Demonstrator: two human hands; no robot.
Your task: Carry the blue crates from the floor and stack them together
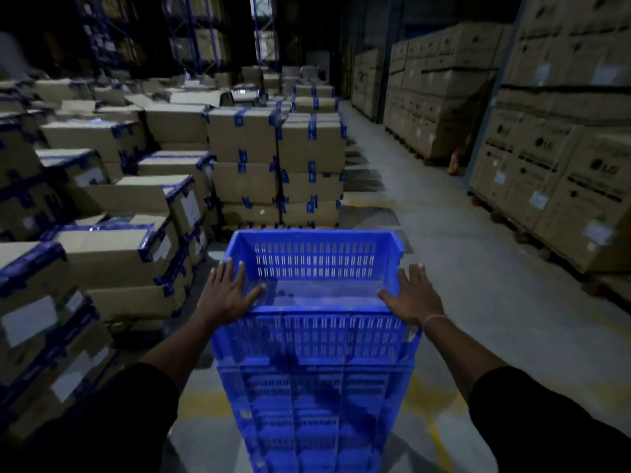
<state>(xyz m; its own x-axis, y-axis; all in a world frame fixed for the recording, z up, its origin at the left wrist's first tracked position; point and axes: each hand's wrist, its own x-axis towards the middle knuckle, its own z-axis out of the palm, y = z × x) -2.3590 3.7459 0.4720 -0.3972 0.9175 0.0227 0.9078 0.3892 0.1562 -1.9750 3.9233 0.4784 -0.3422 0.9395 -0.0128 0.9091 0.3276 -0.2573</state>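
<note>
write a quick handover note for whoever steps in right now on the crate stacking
Left hand: flat and open on the left rim of the top blue crate, fingers spread, not gripping.
Right hand: the same on the right rim, open.
The top blue crate is empty and sits on the stack of blue crates standing on the floor in the aisle, between the taped cardboard boxes on the left and the large cartons on the right.
Done: at least this crate is placed on the stack.
Left: check it is seated squarely, then fetch any remaining crates; none are visible on the floor in this view.

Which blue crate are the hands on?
The top crate of the stack: both hands, left and right, rest on its rim; the crates below are untouched.
</note>
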